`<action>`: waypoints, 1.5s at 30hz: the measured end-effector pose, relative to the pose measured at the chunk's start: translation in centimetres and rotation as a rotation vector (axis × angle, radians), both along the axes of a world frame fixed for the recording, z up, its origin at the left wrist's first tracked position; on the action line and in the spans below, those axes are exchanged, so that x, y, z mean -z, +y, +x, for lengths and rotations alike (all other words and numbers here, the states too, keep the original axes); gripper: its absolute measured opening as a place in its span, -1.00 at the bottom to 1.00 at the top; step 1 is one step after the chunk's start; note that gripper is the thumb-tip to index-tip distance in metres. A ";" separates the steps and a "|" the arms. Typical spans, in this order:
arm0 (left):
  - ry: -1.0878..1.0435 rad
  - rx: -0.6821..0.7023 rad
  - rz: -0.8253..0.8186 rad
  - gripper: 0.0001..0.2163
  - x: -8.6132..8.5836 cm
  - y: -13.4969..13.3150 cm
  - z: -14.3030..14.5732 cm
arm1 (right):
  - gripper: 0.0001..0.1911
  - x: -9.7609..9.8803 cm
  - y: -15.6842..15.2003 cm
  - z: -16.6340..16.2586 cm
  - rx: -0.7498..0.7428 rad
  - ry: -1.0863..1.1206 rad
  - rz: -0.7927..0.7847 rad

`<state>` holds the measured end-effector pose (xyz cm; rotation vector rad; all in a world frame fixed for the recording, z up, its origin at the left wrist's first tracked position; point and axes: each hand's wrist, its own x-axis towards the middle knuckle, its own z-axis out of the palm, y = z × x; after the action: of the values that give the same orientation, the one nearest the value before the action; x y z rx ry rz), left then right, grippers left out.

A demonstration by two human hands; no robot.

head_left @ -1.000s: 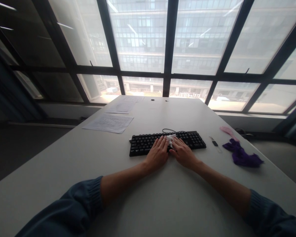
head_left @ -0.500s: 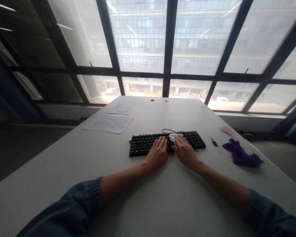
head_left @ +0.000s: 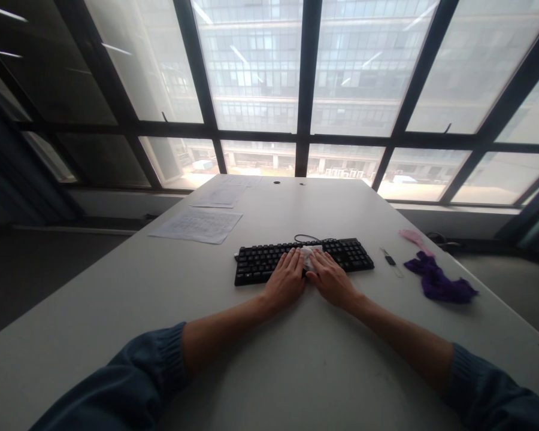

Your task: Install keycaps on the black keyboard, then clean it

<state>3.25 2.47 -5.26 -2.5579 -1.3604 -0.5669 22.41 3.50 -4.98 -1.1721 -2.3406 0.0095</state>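
Note:
A black keyboard (head_left: 256, 263) lies on the white table, its far edge turned slightly toward the windows. My left hand (head_left: 287, 278) rests flat on its middle keys, fingers stretched out and holding nothing. Just to the right, my right hand (head_left: 330, 276) presses a crumpled white tissue (head_left: 308, 256) onto the keys. The tissue pokes out between the two hands, and part of it is hidden under my right fingers. My hands are close together, nearly touching at the thumbs.
On the white table (head_left: 161, 287), paper sheets (head_left: 197, 226) lie at the left. A black cable (head_left: 302, 237) loops behind the keyboard. To the right are a small dark tag with a cord (head_left: 390, 261), a purple cloth (head_left: 440, 281) and a pink cloth (head_left: 414, 238) near the edge.
My right hand has slid left along the keyboard with the tissue, closer to my left hand. The left hand stays in place on the keys.

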 end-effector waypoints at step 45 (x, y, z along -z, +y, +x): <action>-0.021 0.045 -0.021 -0.55 -2.3 -2.7 -11.4 | -0.36 -1.9 -1.3 -8.2 -0.230 -0.059 -0.019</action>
<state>-8.10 -0.26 -2.94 -2.6121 -1.3260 -0.5913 14.20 2.24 -3.07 -0.9173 -2.5201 0.0793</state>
